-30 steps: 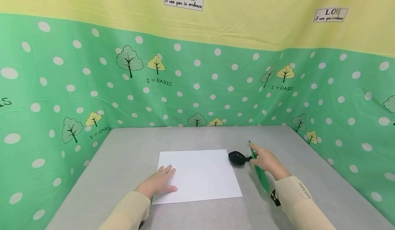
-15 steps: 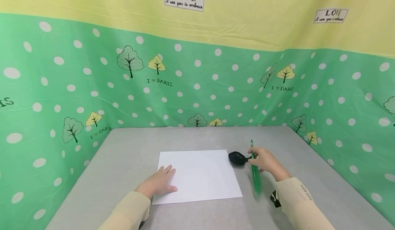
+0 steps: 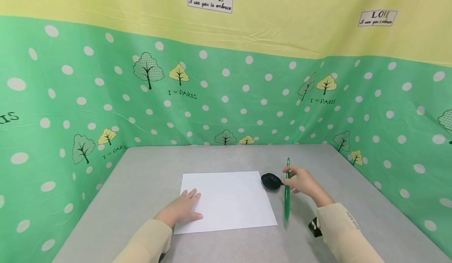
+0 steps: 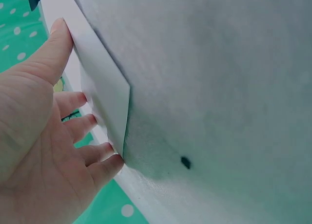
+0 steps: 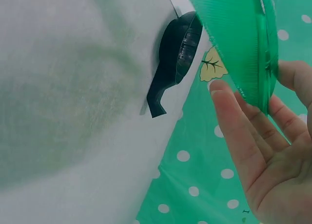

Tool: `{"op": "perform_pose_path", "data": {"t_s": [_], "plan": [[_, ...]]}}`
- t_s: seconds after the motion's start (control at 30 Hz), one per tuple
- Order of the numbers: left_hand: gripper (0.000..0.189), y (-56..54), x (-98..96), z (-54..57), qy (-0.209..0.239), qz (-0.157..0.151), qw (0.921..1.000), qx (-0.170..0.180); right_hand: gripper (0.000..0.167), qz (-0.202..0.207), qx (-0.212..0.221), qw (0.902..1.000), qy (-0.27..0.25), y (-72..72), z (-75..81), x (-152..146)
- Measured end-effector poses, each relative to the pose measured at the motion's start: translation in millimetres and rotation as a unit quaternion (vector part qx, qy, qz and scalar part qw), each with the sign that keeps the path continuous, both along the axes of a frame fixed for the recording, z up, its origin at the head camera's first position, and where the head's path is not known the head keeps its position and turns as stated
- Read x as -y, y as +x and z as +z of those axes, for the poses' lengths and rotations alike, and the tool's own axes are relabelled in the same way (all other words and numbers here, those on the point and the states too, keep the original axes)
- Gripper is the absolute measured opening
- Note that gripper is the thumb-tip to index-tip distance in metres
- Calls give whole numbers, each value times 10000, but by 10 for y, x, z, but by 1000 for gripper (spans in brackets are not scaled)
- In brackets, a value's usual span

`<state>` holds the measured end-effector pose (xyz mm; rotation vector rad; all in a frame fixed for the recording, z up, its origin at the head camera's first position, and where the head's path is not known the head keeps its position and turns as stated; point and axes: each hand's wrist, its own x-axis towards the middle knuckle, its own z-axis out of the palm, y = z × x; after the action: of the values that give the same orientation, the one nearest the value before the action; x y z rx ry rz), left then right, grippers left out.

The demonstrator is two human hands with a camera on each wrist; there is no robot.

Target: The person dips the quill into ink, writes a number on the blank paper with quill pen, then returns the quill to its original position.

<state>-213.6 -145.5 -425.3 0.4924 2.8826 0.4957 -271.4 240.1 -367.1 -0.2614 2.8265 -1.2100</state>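
A sheet of white paper [image 3: 233,200] lies flat on the grey table. My left hand [image 3: 181,208] rests on its left part with fingers spread; in the left wrist view the fingers [image 4: 105,168] touch the paper [image 4: 105,87] along its edge. My right hand [image 3: 300,180] pinches a translucent green comb [image 3: 287,200] between thumb and fingers, edge-on in the head view. Fine teeth line the comb [image 5: 234,39] in the right wrist view. Left of that hand, a black spoon-like thing [image 3: 271,181] with a short handle lies at the paper's right edge.
The grey table [image 3: 226,159] reaches back to a green and yellow printed curtain [image 3: 226,98], which also hangs along both sides. A black wrist-worn piece [image 3: 315,227] shows beside the right sleeve.
My right hand has turned the comb, so its lower end has swung left and it now stands edge-on. The left hand, the paper and the black thing have stayed put.
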Motion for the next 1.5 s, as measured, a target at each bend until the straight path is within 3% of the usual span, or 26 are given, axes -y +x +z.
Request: {"op": "perform_pose_path", "data": {"t_s": [0.37, 0.63, 0.83, 1.23, 1.5], "plan": [[73, -17, 1, -18, -17, 63, 10000, 24, 31, -175, -84, 9997, -131, 4, 8, -4], [73, -11, 1, -12, -39, 54, 10000, -27, 19, 61, -734, 9972, 88, -9, -38, -20], [73, -10, 1, -17, -22, 71, 10000, -22, 15, 17, -1010, 9946, 255, -35, -74, -38], [74, -23, 8, -45, 1, 89, 10000, -3, 17, -192, -1009, 9945, 190, -14, -66, -2], [74, -38, -7, -68, -16, 114, 9999, 8, 16, -222, -883, 9952, -352, -19, -73, 17]]}}
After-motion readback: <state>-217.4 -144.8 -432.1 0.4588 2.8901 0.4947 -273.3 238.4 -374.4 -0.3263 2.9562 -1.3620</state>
